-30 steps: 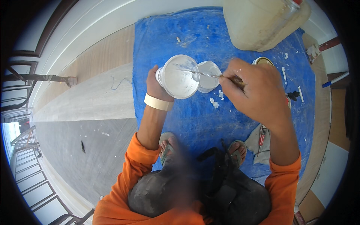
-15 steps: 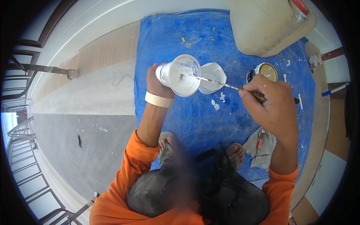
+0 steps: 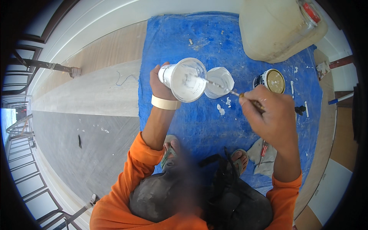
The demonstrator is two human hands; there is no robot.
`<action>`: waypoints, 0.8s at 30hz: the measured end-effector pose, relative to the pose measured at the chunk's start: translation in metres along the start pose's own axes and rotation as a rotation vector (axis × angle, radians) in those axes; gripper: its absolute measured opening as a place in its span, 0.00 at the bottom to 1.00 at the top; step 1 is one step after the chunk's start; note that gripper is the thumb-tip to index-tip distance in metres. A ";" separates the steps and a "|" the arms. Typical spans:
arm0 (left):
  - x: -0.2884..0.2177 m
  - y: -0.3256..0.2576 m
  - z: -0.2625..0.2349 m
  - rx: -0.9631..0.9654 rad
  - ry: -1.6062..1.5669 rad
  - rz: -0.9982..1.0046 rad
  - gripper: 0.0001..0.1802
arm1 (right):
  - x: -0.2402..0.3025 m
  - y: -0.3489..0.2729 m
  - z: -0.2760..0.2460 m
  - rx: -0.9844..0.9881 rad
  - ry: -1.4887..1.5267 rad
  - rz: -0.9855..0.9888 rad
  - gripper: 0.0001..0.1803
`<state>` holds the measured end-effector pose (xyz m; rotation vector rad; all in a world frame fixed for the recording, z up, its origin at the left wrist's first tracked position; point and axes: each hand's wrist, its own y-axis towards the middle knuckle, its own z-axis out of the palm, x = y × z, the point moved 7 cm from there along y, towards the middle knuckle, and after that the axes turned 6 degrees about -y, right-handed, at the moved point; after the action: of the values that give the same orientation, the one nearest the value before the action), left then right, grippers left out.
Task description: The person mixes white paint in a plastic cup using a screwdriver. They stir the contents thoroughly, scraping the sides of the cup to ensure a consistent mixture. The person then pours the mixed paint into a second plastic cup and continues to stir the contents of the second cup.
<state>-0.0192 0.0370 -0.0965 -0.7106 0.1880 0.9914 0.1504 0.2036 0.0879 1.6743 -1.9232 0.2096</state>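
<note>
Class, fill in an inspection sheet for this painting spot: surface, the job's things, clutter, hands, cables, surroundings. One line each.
Surface: blue tarp on the floor, flecked with white paint.
Job's things: white cup tilted on its side, white paint inside; thin brush with its tip in the cup.
Clutter: second white cup standing on the tarp; small tin with gold lid; big cream jug with red cap; grey rag with a red-handled tool on it.
Hands: left hand grips the tilted cup; right hand holds the brush.
Cables: nothing seen.
Surroundings: grey and wood-tone floor, white wall base, railing at left.
</note>
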 end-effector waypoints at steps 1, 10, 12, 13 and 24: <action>0.002 -0.003 0.003 -0.022 0.014 0.001 0.20 | -0.001 -0.001 0.002 0.004 0.013 -0.002 0.06; 0.001 0.004 0.001 0.237 -0.241 -0.031 0.20 | 0.017 -0.010 0.016 0.087 0.118 -0.024 0.07; 0.000 0.005 0.001 0.269 -0.267 -0.018 0.20 | 0.018 -0.013 0.015 0.100 0.075 -0.023 0.07; 0.000 0.006 0.000 0.244 -0.263 -0.007 0.21 | 0.017 -0.014 0.014 0.108 0.052 -0.020 0.07; -0.006 0.006 -0.001 0.198 -0.249 0.045 0.19 | 0.034 -0.025 0.021 0.097 -0.083 -0.084 0.08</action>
<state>-0.0269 0.0343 -0.0977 -0.3989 0.0826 1.0779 0.1654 0.1599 0.0818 1.8501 -1.9251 0.2060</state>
